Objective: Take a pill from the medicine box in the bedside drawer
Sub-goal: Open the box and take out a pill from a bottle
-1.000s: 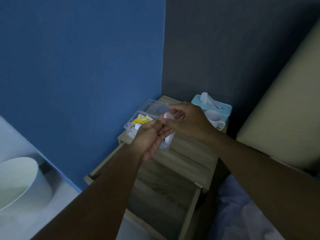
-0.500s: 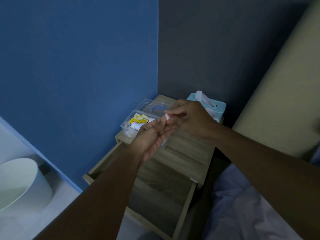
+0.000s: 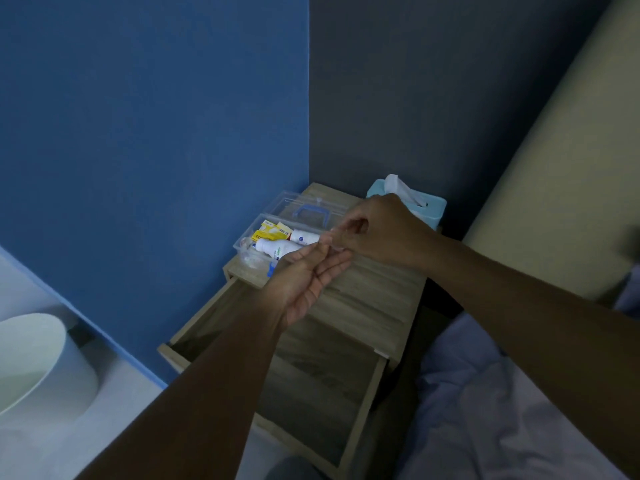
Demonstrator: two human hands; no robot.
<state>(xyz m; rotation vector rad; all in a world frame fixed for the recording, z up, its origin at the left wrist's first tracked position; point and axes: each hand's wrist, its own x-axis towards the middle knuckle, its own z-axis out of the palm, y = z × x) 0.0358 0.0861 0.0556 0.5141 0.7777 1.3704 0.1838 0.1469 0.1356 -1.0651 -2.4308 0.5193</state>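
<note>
1. Nightstand: pale wood, set in the corner where the blue wall meets the dark grey wall. All places below are given from it.
2. Drawer: pulled out at the nightstand's front, toward the camera. What shows of the inside is bare wood.
3. Medicine box: clear plastic, on the nightstand's top at the back left corner. Its lid with a blue handle lies open behind it, toward the wall.
4. In the box: yellow packets, two white bottles lying on their sides, some clear wrapping at the near end.
5. Tissue box: light blue, at the back right of the nightstand's top, a white tissue sticking up. Partly hidden by the right hand.
6. Left hand: palm up over the front left of the nightstand's top, fingers loosely spread, nothing gripped; fingertips reach up to the right hand.
7. Right hand: above the top's middle, thumb and forefinger pinched together on something very small, right at the left fingertips. Too small and dim to make out as a pill.
8. White bin: on the floor well left of the nightstand.
9. Bedding: pale, to the right of the drawer.
</note>
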